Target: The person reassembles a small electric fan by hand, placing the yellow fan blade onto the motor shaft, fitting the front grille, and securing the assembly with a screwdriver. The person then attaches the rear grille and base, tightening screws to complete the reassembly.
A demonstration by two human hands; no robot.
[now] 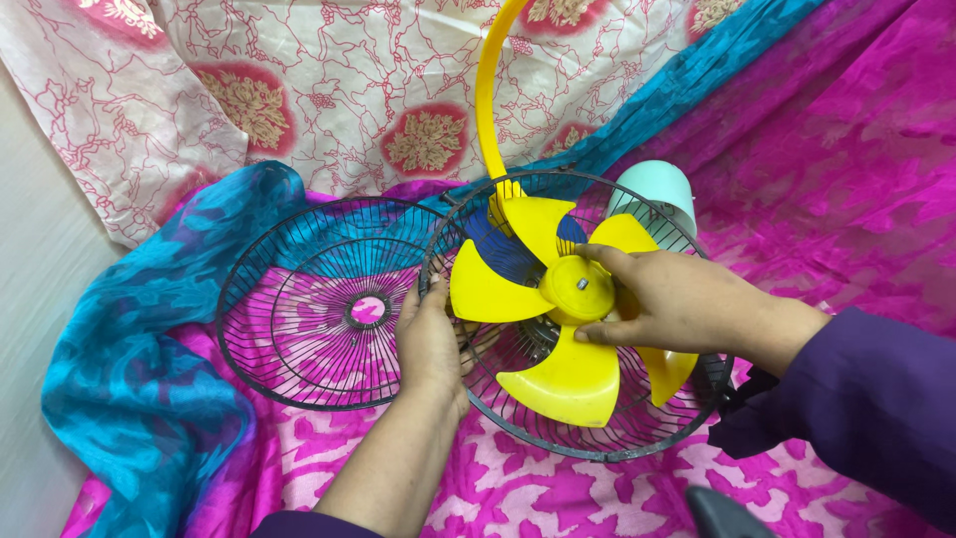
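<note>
head view, looking down: nearest the camera a dark grey object [722, 513] pokes in at the bottom edge, too cut off to tell what it is, lying on a pink and white patterned cloth [558, 488] that covers the surface. a purple sleeve [876, 408] comes in from the right. just past it, the left hand [430, 344] grips the left rim of the rear fan guard [597, 448], fingers curled round the wire, closed on it. the right hand [677, 304] reaches in from the right and rests on the yellow hub cap [576, 289] at the centre of the yellow fan blade [563, 384], thumb and fingers partly closed around the hub. the blade sits inside the rear guard, which lies roughly flat on the cloth in the middle of the view. just left of it, touching or overlapping its rim, lies the separate front fan guard [309, 299], a dark wire dish with a small ring at its centre. a blue cloth [139, 379] bunches along the left side. behind the blade a pale mint motor housing [657, 189] shows, and a yellow curved stand [488, 100] rises toward the top. farthest back lies a cream fabric with red floral patches [329, 80], with magenta fabric [846, 130] at right
</note>
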